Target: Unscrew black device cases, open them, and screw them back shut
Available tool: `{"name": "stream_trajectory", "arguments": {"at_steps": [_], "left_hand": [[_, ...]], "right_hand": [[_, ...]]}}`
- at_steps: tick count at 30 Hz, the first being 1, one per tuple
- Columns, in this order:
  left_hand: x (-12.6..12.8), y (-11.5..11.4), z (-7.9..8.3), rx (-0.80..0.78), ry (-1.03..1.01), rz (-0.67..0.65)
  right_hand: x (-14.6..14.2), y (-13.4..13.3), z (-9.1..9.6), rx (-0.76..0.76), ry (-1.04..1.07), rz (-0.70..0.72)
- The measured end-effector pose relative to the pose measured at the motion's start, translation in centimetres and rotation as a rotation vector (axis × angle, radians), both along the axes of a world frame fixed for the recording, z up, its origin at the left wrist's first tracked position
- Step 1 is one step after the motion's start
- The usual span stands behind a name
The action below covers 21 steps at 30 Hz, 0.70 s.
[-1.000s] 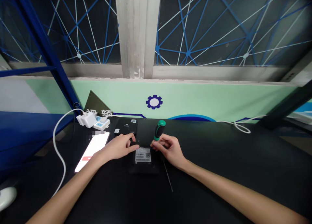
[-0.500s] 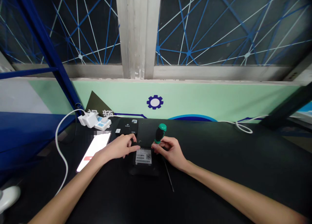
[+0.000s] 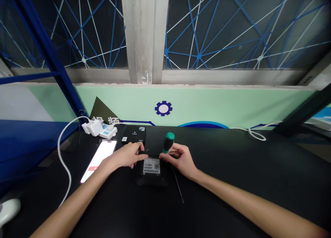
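Observation:
A small black box [image 3: 152, 172] with a white label lies on the black table, label side up. My left hand [image 3: 126, 156] rests at its far left corner, fingers curled and pinched on a small dark part I cannot make out. My right hand [image 3: 179, 157] is at the box's far right corner, fingers wrapped round a screwdriver [image 3: 168, 141] with a green and black handle. The handle sticks up from my fist and the thin shaft runs down toward me across the table.
A lit phone [image 3: 98, 159] lies left of the box. Behind it are a second black box [image 3: 133, 134], a white charger and power strip [image 3: 99, 128] and a white cable [image 3: 62, 158]. Another white cable [image 3: 256, 133] lies at the back right. A green wall runs behind the table.
Both hands stay at the box's far corners. The screwdriver handle shifts slightly. The view itself wobbles a little.

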<state>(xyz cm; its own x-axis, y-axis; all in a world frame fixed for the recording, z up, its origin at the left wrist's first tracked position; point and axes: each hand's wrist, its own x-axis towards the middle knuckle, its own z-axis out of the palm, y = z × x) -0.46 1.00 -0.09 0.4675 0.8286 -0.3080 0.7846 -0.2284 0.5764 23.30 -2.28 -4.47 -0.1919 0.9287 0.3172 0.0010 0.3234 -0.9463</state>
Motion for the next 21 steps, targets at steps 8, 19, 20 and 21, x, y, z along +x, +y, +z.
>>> {"name": "stream_trajectory", "arguments": {"at_steps": [8,19,20,21], "left_hand": [[0.6,-1.2,0.6,0.07,0.088,0.063],[-0.4,-3.5,-0.7,0.304,0.137,0.069],[-0.4,-3.5,-0.7,0.315,0.136,0.065],[-0.5,-3.6,-0.7,0.32,0.133,0.06]], "right_hand": [[0.0,0.0,0.0,-0.009,0.012,0.015],[0.0,-0.1,0.1,-0.013,0.058,0.054],[0.0,-0.1,0.1,-0.01,0.058,0.054],[0.0,-0.1,0.0,-0.009,0.056,0.055]]}}
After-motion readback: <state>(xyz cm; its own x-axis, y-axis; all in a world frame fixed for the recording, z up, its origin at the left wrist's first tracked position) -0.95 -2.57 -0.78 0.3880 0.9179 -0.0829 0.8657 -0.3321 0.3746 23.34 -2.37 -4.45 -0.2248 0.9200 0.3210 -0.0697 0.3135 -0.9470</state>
